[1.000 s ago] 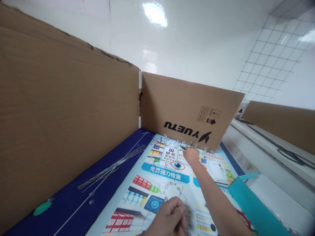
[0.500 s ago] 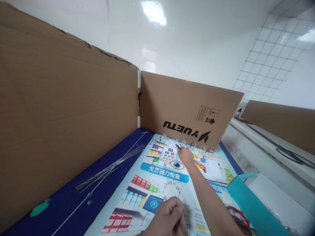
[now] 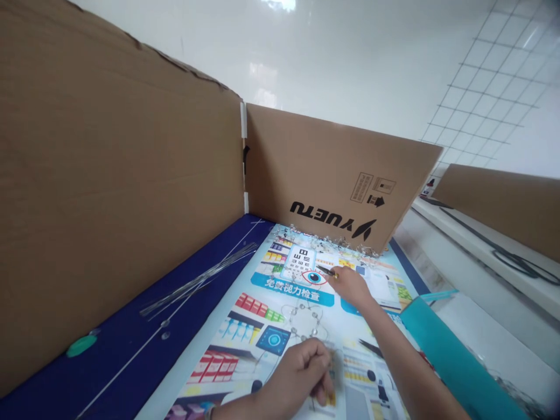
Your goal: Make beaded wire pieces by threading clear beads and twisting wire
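My right hand point(image 3: 351, 286) is closed around a slim dark pointed tool with a gold-coloured part point(image 3: 327, 271); its exact kind is unclear. The tip points left, over the printed eye chart. Nearer to me, my left hand point(image 3: 301, 370) has its fingers curled in; whatever they hold, if anything, is hidden. Just beyond it lies a ring of clear beads on thin wire point(image 3: 304, 321). Many small clear beaded pieces point(image 3: 336, 240) are heaped along the foot of the far cardboard panel.
Brown cardboard panels stand at the left point(image 3: 122, 192) and far side point(image 3: 341, 169). A printed poster point(image 3: 262, 318) covers the dark blue surface point(image 3: 131, 361). Thin clear strips point(image 3: 199, 280) and a green blob point(image 3: 81, 346) lie left. A teal box point(image 3: 455, 350) is at right.
My right hand has drawn back with the tool, away from the beaded heap and slightly right. My left hand stays close to the bead ring. The view has tilted down a little.
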The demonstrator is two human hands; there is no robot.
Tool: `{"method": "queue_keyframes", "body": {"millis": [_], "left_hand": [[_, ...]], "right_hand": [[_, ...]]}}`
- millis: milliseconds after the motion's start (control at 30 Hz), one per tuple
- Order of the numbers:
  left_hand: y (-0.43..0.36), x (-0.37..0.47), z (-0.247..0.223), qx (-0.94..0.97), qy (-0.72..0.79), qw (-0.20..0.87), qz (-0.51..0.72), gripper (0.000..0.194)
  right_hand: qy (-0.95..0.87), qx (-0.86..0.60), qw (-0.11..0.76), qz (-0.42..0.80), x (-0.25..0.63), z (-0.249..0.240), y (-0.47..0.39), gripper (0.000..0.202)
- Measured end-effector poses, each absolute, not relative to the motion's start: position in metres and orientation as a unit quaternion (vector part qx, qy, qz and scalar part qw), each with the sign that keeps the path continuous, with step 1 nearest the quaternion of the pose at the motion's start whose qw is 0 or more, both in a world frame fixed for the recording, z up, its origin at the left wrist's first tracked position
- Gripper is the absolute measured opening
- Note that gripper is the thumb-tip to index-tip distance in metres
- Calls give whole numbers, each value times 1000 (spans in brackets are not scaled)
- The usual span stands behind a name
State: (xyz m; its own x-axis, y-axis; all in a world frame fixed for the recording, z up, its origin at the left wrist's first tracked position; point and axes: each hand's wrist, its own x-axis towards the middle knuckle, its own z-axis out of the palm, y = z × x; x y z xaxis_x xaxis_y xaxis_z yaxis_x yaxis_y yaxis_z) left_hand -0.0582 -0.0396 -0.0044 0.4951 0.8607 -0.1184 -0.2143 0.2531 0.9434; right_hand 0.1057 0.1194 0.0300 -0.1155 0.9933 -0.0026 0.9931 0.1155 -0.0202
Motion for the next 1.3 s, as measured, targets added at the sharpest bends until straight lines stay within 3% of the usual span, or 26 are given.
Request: {"method": "queue_keyframes", "body": {"millis": [200, 533, 767, 1100, 1300], "left_hand": [[-46, -56, 1, 478, 331, 725, 369, 24], [-44, -57, 0, 473, 334, 728, 367, 27], [-45, -58, 5, 484, 335, 722, 364, 26], [-57, -58, -6, 559, 297, 715, 296, 17], [-52, -62, -4, 549, 312, 707, 319, 20]], "right_hand": [[-793, -609, -6, 18, 102, 30, 66, 44], [-808, -589, 4, -35, 39, 15, 98, 36], [-796, -603, -6, -48, 58, 27, 90, 35], [-821, -569, -41, 35, 95, 43, 21, 31], [-821, -570, 4, 10, 96, 48, 13, 27]]}}
